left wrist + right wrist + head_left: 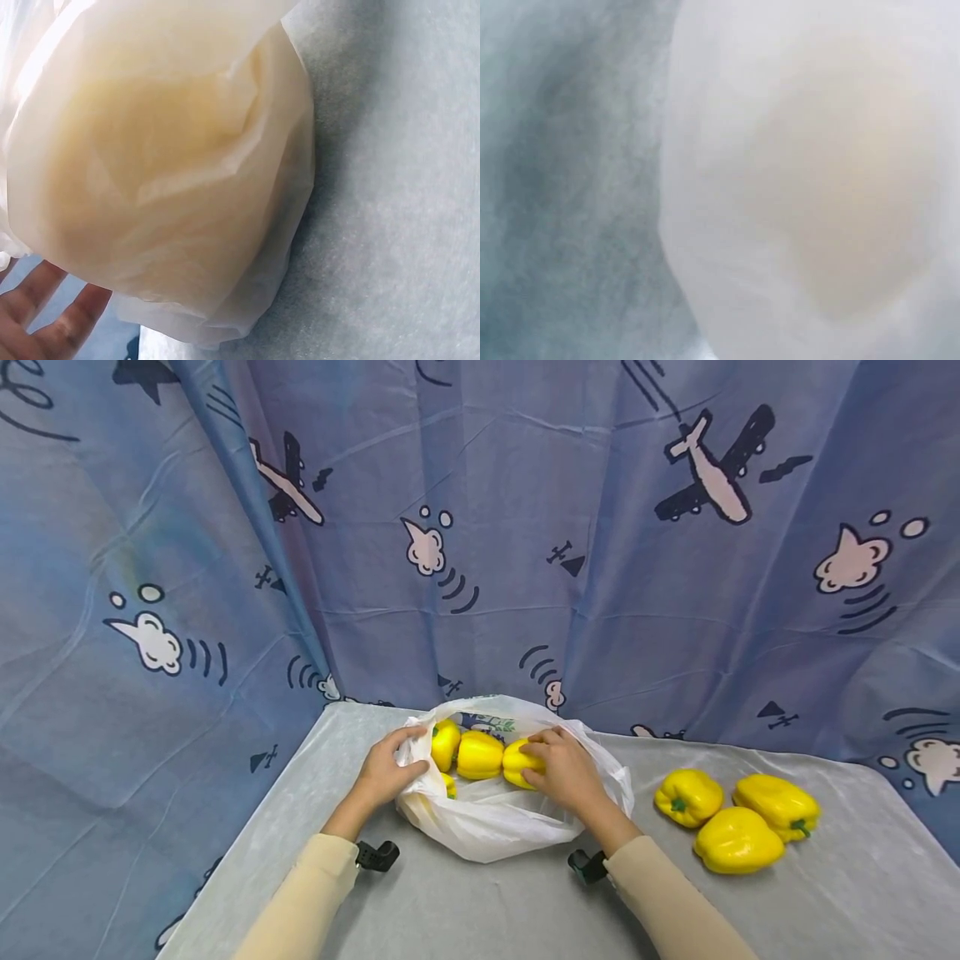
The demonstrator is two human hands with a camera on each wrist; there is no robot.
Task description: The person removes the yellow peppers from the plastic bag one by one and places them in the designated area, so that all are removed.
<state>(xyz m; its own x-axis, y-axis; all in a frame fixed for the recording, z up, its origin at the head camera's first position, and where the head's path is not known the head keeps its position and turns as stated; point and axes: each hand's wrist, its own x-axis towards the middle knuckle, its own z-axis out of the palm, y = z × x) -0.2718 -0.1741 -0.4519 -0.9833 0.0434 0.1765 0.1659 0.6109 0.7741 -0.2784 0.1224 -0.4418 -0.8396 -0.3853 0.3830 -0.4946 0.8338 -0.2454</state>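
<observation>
A white plastic bag (487, 835) lies with its mouth open at the middle of the table. My left hand (382, 772) holds its left rim, thumb at the mouth and fingers along the outside. Inside the bag, my right hand (570, 772) grips a yellow bell pepper (514, 763) between fingers and thumb. Left of that one sit more yellow bell peppers (480, 755), one partly covered by the bag's edge. In the left wrist view the bag's side (172, 210) bulges, yellowish through the plastic. The right wrist view shows only the blurred bag (727, 210) beside the table.
Three yellow bell peppers (738, 841) lie in a group on the grey table cover (480, 910), right of the bag. A blue curtain (480, 527) with printed aeroplanes hangs behind the table and along its left side.
</observation>
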